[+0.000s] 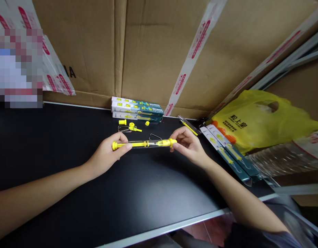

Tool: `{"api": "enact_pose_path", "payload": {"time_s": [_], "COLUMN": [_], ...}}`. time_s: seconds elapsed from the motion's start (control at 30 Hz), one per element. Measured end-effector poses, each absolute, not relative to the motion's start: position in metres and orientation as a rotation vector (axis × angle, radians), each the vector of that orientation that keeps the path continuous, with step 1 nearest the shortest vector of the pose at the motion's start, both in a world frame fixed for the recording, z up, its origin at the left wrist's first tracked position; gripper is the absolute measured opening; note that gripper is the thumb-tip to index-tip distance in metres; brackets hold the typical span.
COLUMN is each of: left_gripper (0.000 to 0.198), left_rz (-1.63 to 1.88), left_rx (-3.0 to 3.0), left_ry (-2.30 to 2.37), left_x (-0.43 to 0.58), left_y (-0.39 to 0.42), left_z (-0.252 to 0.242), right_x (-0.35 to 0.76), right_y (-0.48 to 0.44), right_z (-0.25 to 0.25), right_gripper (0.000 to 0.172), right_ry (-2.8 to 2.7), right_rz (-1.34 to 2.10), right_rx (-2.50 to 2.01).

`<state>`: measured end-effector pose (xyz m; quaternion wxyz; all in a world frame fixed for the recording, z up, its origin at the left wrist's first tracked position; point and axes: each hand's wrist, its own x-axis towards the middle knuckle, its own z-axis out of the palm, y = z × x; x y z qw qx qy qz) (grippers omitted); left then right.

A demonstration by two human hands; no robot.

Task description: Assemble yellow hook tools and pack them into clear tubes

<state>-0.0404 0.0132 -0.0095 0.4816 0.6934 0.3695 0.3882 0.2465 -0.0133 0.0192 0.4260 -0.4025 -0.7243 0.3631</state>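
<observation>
A clear tube spring scale [140,144] with yellow inner parts lies level between my two hands, above the black table. My left hand [111,150] is wrapped round its left end, thumb along the tube, beside a yellow end collar. At the other end, my right hand [188,146] pinches the yellow end cap [172,142] between thumb and fingers. Just beyond the tube lie a bent metal hook [155,136], a yellow cap [122,122], a yellow ring [131,125], a small yellow plug [147,123] and a thin yellow rod [135,129] near another wire hook [124,129].
Printed spring scale boxes [137,109] are stacked against the cardboard wall [148,51]. More boxes [226,151] lie at the right, near a yellow plastic bag [262,120] and a clear ribbed plastic package [275,158]. Another tube [189,125] rests by the wall. The black table [123,203] has a metal edge.
</observation>
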Motion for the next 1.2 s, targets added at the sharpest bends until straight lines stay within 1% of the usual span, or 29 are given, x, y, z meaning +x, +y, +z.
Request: {"api": "enact_pose_path", "payload": {"time_s": [0.17, 0.3, 0.43, 0.6, 0.83, 1.0, 1.2], "left_gripper": [0.023, 0.024, 0.024, 0.024, 0.022, 0.022, 0.02], "left_rz": [0.946, 0.935, 0.935, 0.932, 0.964, 0.968, 0.981], "left_rx": [1.686, 1.669, 1.661, 1.672, 1.731, 1.755, 1.746], "left_ry": [0.904, 0.881, 0.899, 0.927, 0.988, 0.996, 1.001], "left_x": [-0.039, -0.039, -0.04, -0.04, -0.04, -0.04, -0.039], "left_y": [0.014, 0.014, 0.014, 0.014, 0.013, 0.013, 0.013], "left_z": [-0.01, -0.01, -0.01, -0.009, -0.009, -0.009, -0.009], "right_x": [0.247, 0.245, 0.241, 0.238, 0.237, 0.235, 0.232], "right_y": [-0.012, -0.01, -0.009, -0.012, -0.014, -0.015, -0.018], "right_z": [0.019, 0.015, 0.01, 0.01, 0.012, 0.012, 0.011], "right_gripper": [0.024, 0.02, 0.022, 0.024, 0.022, 0.024, 0.03], "right_ry": [-1.81, -1.791, -1.754, -1.781, -1.786, -1.723, -1.633], "right_rz": [1.019, 1.046, 1.08, 1.045, 1.014, 1.243, 1.493], "right_rx": [-0.986, -0.967, -0.981, -1.015, -1.085, -1.044, -0.993]}}
